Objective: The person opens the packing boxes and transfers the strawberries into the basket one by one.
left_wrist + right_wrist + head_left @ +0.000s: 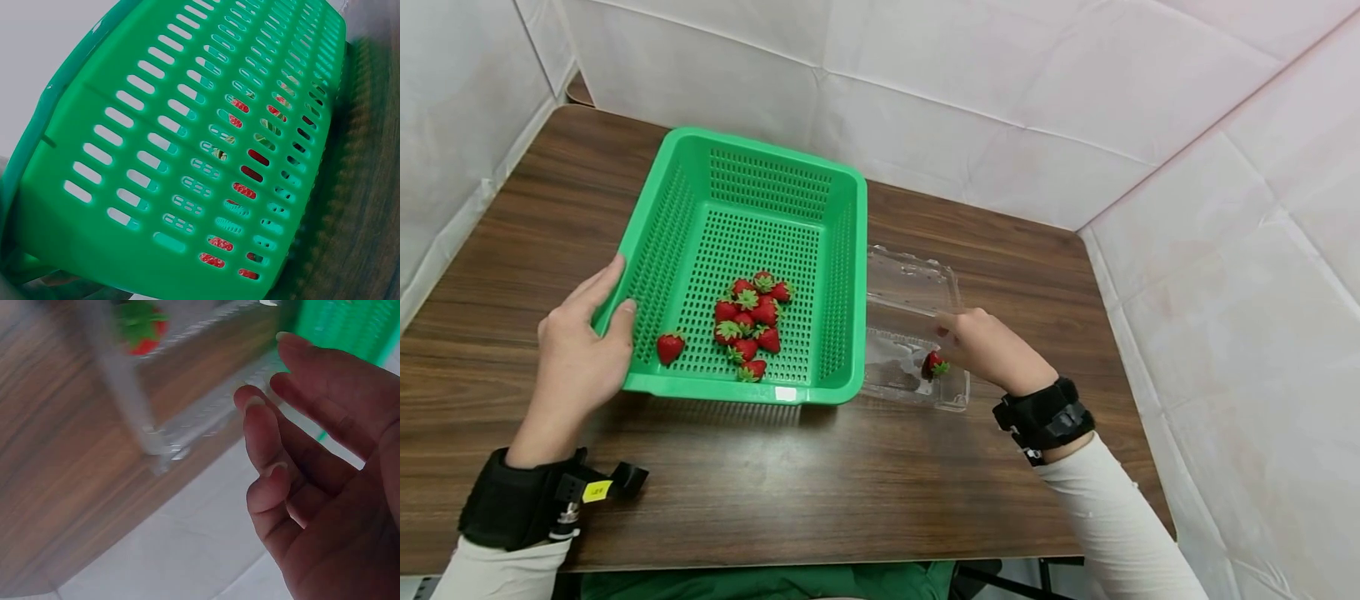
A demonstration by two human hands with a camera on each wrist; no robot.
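A brown wooden table [820,500]; white padded walls [1000,92] enclose it.

I count one green basket [752,208] gripped at its rim by my left hand [583,337]. Inside it, right of those fingers, lie about ten strawberries [751,321]: one loose berry [671,346] nearest my fingertips, the rest clustered. Under my right hand's [992,350] fingers sits one clear plastic clamshell [910,292] holding one strawberry [934,364].
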